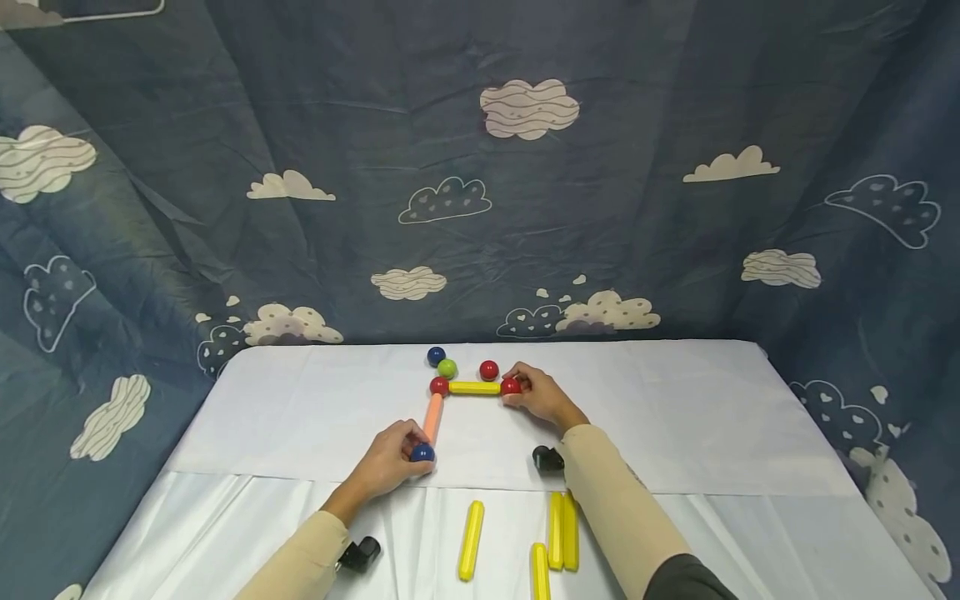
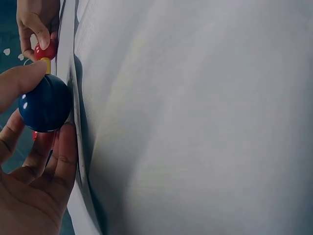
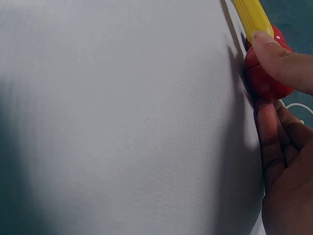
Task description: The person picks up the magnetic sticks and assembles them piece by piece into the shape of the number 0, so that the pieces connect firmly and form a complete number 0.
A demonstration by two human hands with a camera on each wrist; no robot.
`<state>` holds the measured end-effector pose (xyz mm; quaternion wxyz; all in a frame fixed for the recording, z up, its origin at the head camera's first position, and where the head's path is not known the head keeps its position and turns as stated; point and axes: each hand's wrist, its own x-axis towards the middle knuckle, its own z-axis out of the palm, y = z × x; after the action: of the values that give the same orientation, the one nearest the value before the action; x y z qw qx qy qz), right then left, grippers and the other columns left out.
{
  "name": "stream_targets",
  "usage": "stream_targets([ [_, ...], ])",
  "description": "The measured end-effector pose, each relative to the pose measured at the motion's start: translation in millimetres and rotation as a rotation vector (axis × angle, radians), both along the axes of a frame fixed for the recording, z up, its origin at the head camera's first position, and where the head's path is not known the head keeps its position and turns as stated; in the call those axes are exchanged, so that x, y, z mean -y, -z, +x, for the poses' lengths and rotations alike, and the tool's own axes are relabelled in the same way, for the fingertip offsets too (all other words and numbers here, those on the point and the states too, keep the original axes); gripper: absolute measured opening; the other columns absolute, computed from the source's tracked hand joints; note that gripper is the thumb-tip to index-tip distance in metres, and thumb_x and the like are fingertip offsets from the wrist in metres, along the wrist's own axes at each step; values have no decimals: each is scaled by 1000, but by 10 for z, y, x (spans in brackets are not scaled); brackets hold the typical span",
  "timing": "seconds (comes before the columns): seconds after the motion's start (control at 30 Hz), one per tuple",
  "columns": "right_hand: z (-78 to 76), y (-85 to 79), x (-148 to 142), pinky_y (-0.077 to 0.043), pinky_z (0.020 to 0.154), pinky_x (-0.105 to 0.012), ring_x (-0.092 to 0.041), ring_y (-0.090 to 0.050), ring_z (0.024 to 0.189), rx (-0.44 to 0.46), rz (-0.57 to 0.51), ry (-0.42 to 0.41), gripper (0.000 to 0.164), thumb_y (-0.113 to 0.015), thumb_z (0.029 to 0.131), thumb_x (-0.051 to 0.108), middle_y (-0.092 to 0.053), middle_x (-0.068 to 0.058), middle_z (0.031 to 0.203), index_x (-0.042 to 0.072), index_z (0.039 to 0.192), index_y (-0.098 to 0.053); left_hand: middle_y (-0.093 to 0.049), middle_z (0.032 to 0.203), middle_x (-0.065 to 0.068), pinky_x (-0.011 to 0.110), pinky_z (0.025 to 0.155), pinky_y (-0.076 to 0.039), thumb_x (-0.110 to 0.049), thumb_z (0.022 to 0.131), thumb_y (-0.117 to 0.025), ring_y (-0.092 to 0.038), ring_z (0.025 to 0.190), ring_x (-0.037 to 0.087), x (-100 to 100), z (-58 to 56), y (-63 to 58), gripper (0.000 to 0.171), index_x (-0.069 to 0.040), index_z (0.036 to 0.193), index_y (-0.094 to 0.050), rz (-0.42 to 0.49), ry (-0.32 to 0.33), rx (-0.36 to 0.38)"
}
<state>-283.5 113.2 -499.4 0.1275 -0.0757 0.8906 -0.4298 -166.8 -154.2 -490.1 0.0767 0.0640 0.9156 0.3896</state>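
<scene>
My left hand (image 1: pixel 387 458) holds a blue ball (image 1: pixel 422 452) between thumb and fingers; the ball (image 2: pixel 45 104) shows large in the left wrist view. From it an orange-pink stick (image 1: pixel 433 418) runs back to a red ball (image 1: pixel 439 386) at the corner. A yellow stick (image 1: pixel 474 388) joins that corner ball to a second red ball (image 1: pixel 510 387) on the right. This right-hand ball (image 3: pixel 268 73) is gripped by my right hand (image 1: pixel 542 395), thumb at the end of the yellow stick. Together the pieces form an angled frame on the white cloth.
Behind the frame lie a loose blue ball (image 1: pixel 436 357), a green ball (image 1: pixel 447 368) and a red ball (image 1: pixel 489 370). Nearer me are several yellow sticks, one alone (image 1: pixel 471 540) and others by my right forearm. A dark cloud-patterned curtain (image 1: pixel 450 250) surrounds the white-covered table (image 1: pixel 675 417).
</scene>
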Motion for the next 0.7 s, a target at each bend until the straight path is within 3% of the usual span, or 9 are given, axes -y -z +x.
stream_targets([
  [0.2, 14, -1, 6, -42, 83, -36, -23, -49, 93, -12, -5, 16, 32, -77, 82, 12, -56, -6, 96, 15, 110, -62, -55, 92, -1, 28, 72, -48, -18, 74, -84, -53, 81, 13, 24, 8, -8, 36, -13, 100, -59, 16, 20, -8],
  [0.37, 34, 20, 29, -43, 83, -35, -23, -49, 93, -10, -2, 1, 32, -77, 83, 14, -56, -5, 96, 15, 111, -61, -55, 97, -2, 32, 75, -48, -25, 74, -84, -54, 86, 14, 39, 89, -64, 38, -16, 101, -60, -36, -14, -34],
  [0.5, 41, 31, 29, -43, 84, -35, -23, -50, 94, -5, -1, 5, 32, -76, 83, 14, -57, -5, 97, 16, 111, -61, -54, 99, -2, 38, 81, -46, -27, 75, -83, -53, 92, 16, 4, 199, -121, 35, -17, 100, -60, -69, -1, -115],
  [0.7, 31, 34, 9, -41, 83, -36, -24, -49, 93, -20, -18, 11, 32, -77, 82, 12, -55, -7, 95, 14, 110, -61, -57, 100, -2, 40, 87, -44, -21, 77, -82, -52, 96, 18, -81, 309, -197, 33, -14, 102, -62, -91, 94, -246],
])
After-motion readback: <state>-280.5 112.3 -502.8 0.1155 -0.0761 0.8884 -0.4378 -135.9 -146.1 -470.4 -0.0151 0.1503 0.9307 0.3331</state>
